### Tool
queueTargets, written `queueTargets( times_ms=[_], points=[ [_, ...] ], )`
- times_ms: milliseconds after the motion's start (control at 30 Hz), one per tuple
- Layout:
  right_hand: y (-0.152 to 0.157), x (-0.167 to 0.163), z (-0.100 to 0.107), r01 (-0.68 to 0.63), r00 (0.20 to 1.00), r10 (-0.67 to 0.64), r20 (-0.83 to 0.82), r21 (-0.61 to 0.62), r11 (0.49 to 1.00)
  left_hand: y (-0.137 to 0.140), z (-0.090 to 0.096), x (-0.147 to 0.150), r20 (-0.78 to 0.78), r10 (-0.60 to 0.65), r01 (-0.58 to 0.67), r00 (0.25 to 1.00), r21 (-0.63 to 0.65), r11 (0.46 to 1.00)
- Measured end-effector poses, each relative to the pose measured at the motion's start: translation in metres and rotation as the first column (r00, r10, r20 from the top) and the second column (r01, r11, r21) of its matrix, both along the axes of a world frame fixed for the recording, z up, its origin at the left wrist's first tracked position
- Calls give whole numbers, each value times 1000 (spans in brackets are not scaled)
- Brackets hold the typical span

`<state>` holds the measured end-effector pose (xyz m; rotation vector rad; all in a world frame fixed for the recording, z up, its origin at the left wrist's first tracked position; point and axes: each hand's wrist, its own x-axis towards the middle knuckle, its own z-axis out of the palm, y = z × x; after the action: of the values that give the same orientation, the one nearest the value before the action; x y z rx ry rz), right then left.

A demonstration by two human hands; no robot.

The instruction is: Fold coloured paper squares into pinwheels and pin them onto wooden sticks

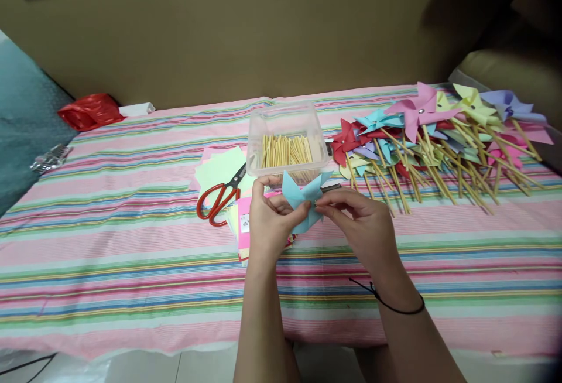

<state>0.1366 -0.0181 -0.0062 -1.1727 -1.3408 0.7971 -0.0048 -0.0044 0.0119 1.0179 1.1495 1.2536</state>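
A light blue paper pinwheel (302,194) with folded blades is held up in front of the clear box. My left hand (271,219) grips it from the left, thumb pressed on its middle. My right hand (362,219) is closed in a pinch at the pinwheel's right side; a tiny thing may be between the fingertips, too small to name. Beneath and left of my hands lie pink and pale paper sheets (243,236). Scissors (219,198) with red-orange handles rest on pale green paper (222,169).
A clear plastic box (287,113) holds many short wooden sticks (285,151). Finished pinwheels (421,112) on sticks are piled at the right. A red plastic bag (92,112) and a white roll-like item (137,109) lie far left on the striped cloth (132,219).
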Motion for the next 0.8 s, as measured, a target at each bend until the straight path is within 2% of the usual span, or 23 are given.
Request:
queueTargets(
  times_ms=[300, 533, 800],
  points=[
    [0, 0, 4, 16, 999, -15, 29, -34, 999, -1, 4, 0, 37, -18, 19, 999, -25, 1000],
    [-1, -1, 4, 25, 1000, -24, 12, -69, 997, -1, 3, 1, -19, -27, 28, 999, 32, 999],
    [-1, -1, 0, 6, 995, -18, -99, -123, 992, -3, 6, 1, 27, -33, 33, 999, -7, 999]
  ],
)
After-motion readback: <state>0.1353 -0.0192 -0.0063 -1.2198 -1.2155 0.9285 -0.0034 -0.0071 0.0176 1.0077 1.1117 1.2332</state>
